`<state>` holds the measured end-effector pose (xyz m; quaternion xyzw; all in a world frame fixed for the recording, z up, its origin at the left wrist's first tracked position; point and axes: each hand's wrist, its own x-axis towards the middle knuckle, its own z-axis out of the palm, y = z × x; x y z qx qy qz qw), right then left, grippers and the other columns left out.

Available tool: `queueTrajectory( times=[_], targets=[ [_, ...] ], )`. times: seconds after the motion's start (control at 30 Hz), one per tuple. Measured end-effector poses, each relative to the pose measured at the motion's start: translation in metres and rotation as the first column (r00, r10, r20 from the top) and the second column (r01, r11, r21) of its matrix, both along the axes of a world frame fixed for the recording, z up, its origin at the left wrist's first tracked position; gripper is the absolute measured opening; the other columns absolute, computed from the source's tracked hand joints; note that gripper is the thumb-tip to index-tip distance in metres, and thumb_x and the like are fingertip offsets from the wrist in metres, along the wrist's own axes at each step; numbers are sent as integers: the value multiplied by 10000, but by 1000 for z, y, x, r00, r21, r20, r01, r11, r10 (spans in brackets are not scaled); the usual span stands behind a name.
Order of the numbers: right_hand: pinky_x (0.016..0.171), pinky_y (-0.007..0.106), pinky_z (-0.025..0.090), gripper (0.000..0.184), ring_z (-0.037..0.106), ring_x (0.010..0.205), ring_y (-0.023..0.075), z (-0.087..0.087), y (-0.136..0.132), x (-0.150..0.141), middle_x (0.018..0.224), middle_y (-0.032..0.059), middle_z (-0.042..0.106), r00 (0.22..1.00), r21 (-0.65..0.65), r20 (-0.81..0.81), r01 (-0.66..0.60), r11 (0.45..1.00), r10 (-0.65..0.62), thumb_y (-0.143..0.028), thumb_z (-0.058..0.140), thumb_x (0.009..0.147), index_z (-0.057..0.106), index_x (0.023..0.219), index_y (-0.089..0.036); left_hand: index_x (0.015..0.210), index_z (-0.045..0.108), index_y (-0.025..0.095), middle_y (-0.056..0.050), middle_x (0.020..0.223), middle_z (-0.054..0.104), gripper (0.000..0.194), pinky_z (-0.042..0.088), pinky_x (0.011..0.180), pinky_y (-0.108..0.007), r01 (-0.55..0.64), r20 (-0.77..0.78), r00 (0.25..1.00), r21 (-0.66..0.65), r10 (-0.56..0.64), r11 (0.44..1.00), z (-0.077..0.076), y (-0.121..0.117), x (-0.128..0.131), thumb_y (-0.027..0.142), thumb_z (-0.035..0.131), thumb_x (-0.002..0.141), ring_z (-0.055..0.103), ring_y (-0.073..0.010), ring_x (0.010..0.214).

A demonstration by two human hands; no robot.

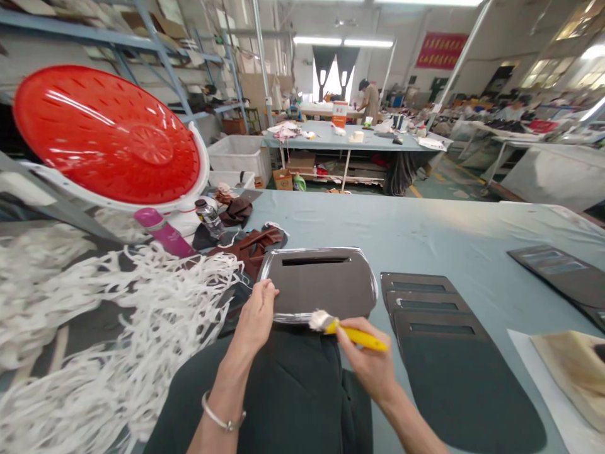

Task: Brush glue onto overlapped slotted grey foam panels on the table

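Note:
My right hand (366,353) is shut around a yellow-handled brush (359,335), and its white bristles (321,320) touch the lower edge of a dark grey panel with a slot (321,287). A wet, shiny band runs around that panel's rim. My left hand (255,315) rests at the panel's left edge, its fingertips on the surface. Several similar slotted dark panels (425,315) lie overlapped to the right. My dark apron (293,391) hangs below the hands, and a metal bangle (222,416) circles my left wrist.
White cut strips (118,315) spill over the left side. Behind them are a red round plastic lid (106,135), a pink bottle (165,233), a water bottle (208,217) and brown leather scraps (250,249). A cream block (574,372) sits right. A co-worker (369,101) stands at a far table.

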<state>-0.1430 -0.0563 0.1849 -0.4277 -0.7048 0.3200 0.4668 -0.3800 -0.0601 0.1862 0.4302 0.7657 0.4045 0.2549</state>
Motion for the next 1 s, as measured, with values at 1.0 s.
queueTrajectory(
  times=[1.0],
  targets=[
    [660,209,465,142,626,667,134,11,119,-122,766,-7,694,996,87,94,-1,996,-7,-295,553,813,679,803,-230,1214,584,317,-115,1194,482,357,468,818,-396,40,-794,606,-41,-57,998,-23,-6,53,372,450,888,470,-260,1036]
  ],
)
